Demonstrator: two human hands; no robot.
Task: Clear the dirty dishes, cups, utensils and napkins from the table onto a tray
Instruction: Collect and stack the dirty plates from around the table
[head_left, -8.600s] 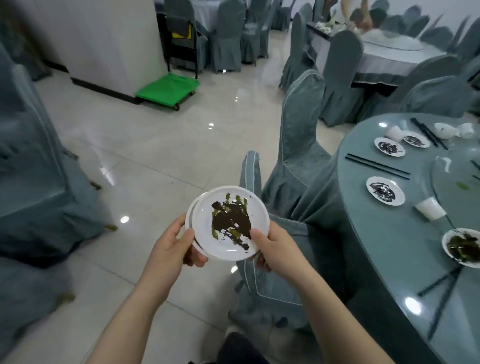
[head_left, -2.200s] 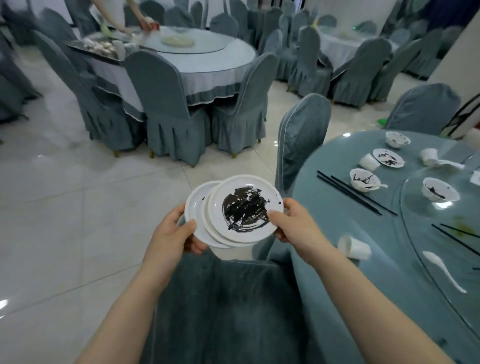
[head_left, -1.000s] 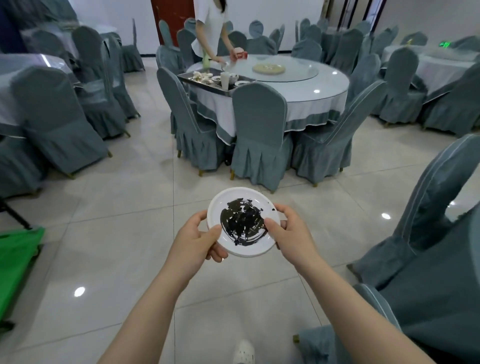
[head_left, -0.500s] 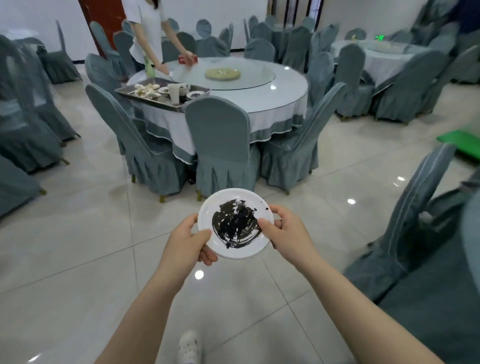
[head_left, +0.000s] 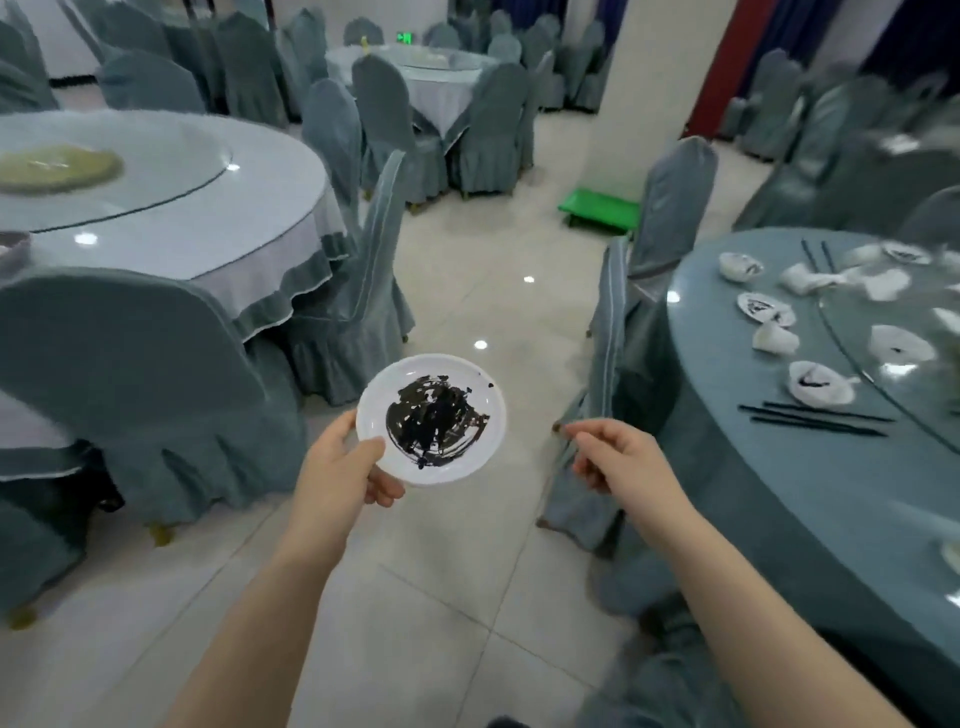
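The left hand (head_left: 343, 467) pinches the near-left rim of a white plate (head_left: 431, 419) smeared with dark sauce, held level over the floor. The right hand (head_left: 615, 452) hangs free just right of it, fingers loosely curled, holding nothing. On the worktop (head_left: 779, 493) at right wait more dirty plates, cups and black chopsticks (head_left: 815, 418). Best keep the plate flat while reaching.

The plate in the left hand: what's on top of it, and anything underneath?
Dark sauce smears cover the plate centre. The left hand grips its near-left rim. Its underside is hidden, so stacked plates cannot be confirmed.
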